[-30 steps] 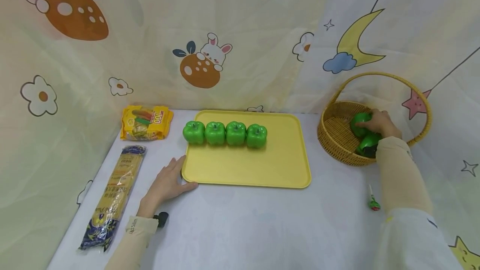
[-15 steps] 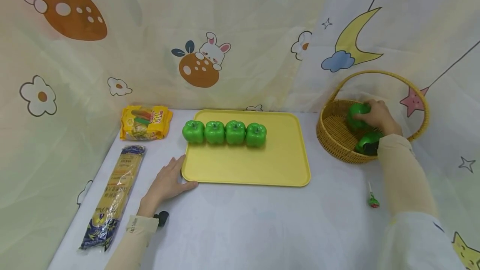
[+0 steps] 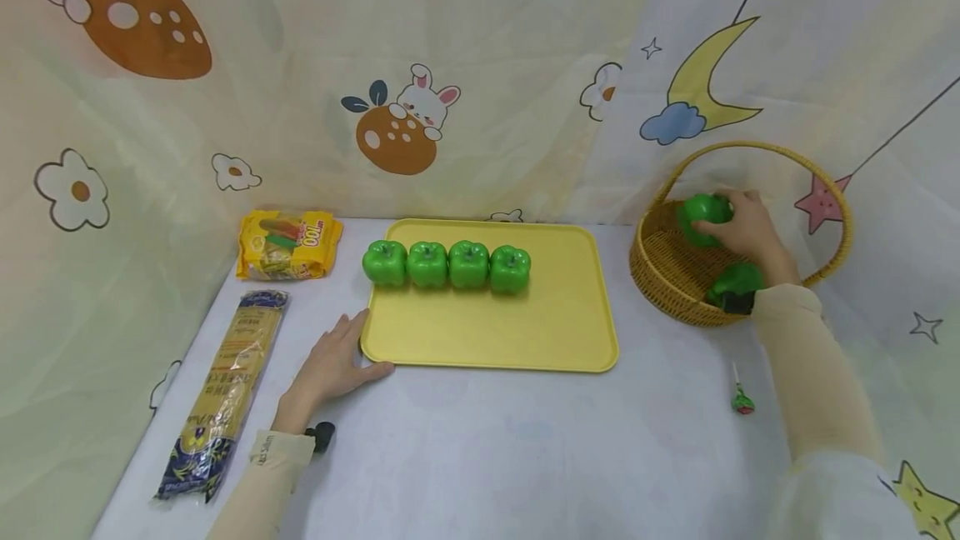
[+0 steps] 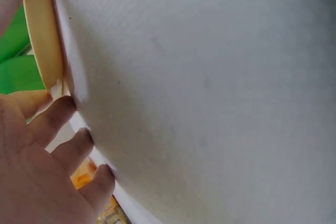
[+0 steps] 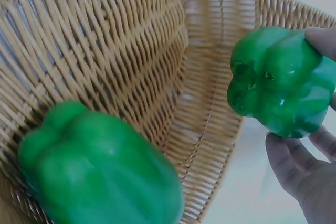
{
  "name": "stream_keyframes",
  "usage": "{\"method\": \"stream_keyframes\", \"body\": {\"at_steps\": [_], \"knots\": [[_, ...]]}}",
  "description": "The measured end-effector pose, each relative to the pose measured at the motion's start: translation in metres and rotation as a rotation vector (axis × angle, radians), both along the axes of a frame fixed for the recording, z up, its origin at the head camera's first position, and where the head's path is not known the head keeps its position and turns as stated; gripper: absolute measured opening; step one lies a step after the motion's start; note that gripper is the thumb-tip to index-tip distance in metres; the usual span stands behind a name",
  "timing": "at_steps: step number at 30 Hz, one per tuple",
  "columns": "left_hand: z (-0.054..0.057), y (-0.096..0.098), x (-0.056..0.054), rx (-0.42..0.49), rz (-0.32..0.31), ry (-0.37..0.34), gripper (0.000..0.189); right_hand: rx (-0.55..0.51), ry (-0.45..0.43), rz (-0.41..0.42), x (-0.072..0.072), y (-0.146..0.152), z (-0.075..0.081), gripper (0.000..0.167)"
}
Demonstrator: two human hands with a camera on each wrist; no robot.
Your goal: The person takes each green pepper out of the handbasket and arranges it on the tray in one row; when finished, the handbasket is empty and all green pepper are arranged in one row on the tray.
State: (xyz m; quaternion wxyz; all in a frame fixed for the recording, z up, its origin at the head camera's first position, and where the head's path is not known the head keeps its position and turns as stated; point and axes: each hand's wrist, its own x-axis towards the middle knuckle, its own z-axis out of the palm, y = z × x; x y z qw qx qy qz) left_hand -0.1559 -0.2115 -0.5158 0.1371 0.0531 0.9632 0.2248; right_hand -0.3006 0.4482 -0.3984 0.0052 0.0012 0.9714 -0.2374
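Note:
My right hand [image 3: 752, 232] grips a green bell pepper [image 3: 702, 217] inside the wicker basket [image 3: 662, 290] on the right. In the right wrist view, thumb and fingers hold this pepper [image 5: 283, 80] from opposite sides, up near the rim. A second green bell pepper [image 5: 105, 171] lies lower in the basket. At the yellow tray [image 3: 491, 336], my left hand [image 3: 330, 367] rests with fingers and thumb spread around the near left corner. Several green bell peppers [image 3: 468, 265] stand in a row along the tray's left back part, the leftmost overhanging its edge.
The basket's tall handle [image 3: 750, 144] arches over the right hand. A wrapped lollipop [image 3: 742, 401] lies in front of the basket. On the left are a yellow snack packet [image 3: 288, 245] and a long spaghetti bag [image 3: 225, 394]. A printed cloth [image 3: 510, 107] hangs behind.
The right hand has lifted the gripped bell pepper a little, up and leftward off the other pepper in the basket. The left hand has stayed at the tray corner.

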Motion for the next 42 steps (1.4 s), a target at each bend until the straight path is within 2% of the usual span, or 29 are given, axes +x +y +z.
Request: {"method": "stream_keyframes", "body": {"at_steps": [6,12,20,33,42], "knots": [[0.002,-0.001,0.0,0.003,0.003,-0.004,0.113,-0.028,0.059,0.009,0.009,-0.012,0.0,0.085],[0.001,-0.002,0.0,-0.003,0.008,-0.006,0.113,-0.097,0.114,0.007,0.022,-0.028,0.009,0.084],[-0.001,-0.001,0.0,0.003,-0.001,0.002,0.112,-0.195,0.218,0.089,0.041,-0.06,0.019,0.073],[0.001,0.001,0.001,0.001,-0.004,0.007,0.111,-0.301,0.215,0.156,0.065,-0.107,0.007,0.074],[0.002,0.002,0.0,-0.005,0.0,-0.012,0.112,-0.287,0.151,0.184,0.062,-0.126,-0.019,0.081]]}}
